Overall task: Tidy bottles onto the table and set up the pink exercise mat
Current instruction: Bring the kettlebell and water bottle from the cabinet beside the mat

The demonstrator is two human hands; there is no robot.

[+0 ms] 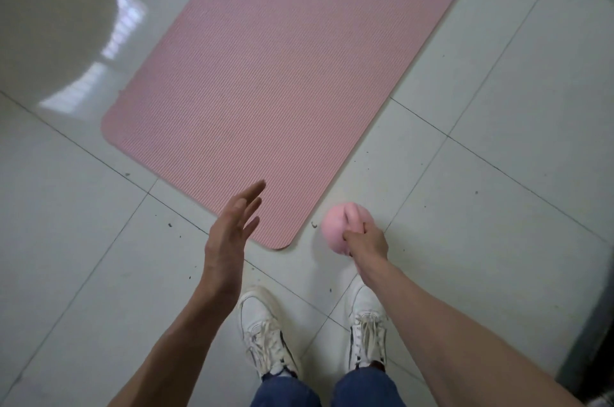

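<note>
Pink ribbed foam exercise mat (285,81), one only, lies unrolled flat on the glossy white tiled floor (498,141), running diagonally away from the person. Of the two hands, the left hand (229,234) hovers over the mat's near corner with fingers straight and apart, while the right hand (368,244) grips one round pink soft object (342,224) just beside that corner. Two white laced sneakers (265,333) stand below.
</note>
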